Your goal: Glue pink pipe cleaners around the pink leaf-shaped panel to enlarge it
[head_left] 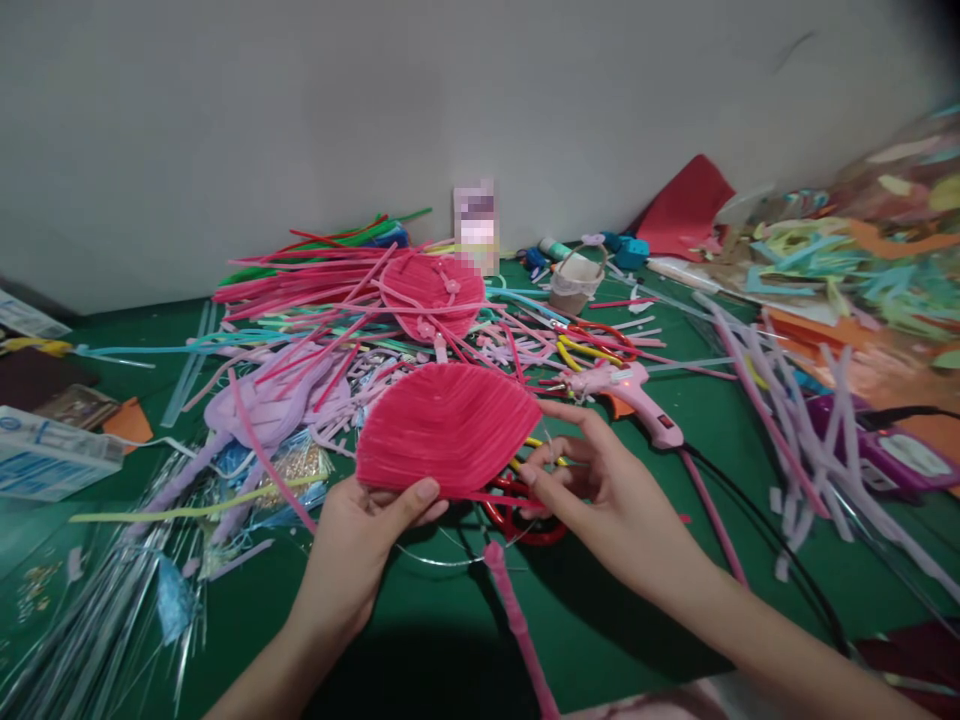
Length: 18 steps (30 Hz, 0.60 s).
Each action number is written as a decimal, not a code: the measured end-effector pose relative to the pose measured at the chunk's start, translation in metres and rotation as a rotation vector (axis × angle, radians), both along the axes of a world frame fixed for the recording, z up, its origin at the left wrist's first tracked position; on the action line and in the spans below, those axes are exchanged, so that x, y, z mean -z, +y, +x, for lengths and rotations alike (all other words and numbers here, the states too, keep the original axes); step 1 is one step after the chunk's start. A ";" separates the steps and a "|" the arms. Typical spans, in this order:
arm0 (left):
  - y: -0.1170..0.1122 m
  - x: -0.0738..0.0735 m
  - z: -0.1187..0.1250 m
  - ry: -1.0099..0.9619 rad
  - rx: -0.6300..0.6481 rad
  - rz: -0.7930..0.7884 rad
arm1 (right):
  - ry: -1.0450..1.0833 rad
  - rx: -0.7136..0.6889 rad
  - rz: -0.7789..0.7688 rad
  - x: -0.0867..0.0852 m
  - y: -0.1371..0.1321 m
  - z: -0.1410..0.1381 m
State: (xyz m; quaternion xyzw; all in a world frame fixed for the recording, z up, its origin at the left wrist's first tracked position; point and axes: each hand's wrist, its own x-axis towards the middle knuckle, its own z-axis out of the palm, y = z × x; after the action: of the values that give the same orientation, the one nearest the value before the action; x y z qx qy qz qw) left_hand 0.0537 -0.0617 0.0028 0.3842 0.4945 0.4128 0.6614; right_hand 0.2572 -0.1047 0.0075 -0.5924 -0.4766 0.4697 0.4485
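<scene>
A fan of crimson pipe cleaners (450,430), laid in close rows, fills the upper part of a round wire frame (442,563). The frame's stem is a handle wrapped in pink pipe cleaner (517,620), hanging toward me. My left hand (367,530) pinches the lower left edge of the fan, thumb on top. At the right edge, my right hand (585,470) closes its fingers around the wire rim and a loose crimson strand. Red-handled scissors (536,525) lie behind the frame, partly hidden. Beyond sits a similar crimson round fan (431,295) decorated with pink beads.
A pink glue gun (634,395) with a black cord lies to the right, near lilac pipe cleaners (810,440) and a purple device (877,450). Silver wires (90,620) and a lilac fan (270,395) lie left. A small basket (576,282) stands behind.
</scene>
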 end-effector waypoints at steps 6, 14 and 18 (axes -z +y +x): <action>-0.001 -0.001 -0.001 -0.024 0.037 -0.025 | 0.077 0.032 -0.010 0.004 0.000 0.003; 0.002 0.000 0.000 -0.077 -0.005 -0.083 | 0.020 -0.009 -0.030 -0.001 -0.003 -0.002; 0.003 0.002 -0.001 -0.098 -0.006 -0.087 | 0.030 0.005 -0.035 0.000 -0.005 -0.008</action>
State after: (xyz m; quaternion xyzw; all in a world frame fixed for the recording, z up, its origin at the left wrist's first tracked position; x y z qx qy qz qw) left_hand 0.0531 -0.0585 0.0010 0.3330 0.4802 0.4112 0.6996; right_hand 0.2490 -0.1097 0.0074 -0.5944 -0.4601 0.4856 0.4463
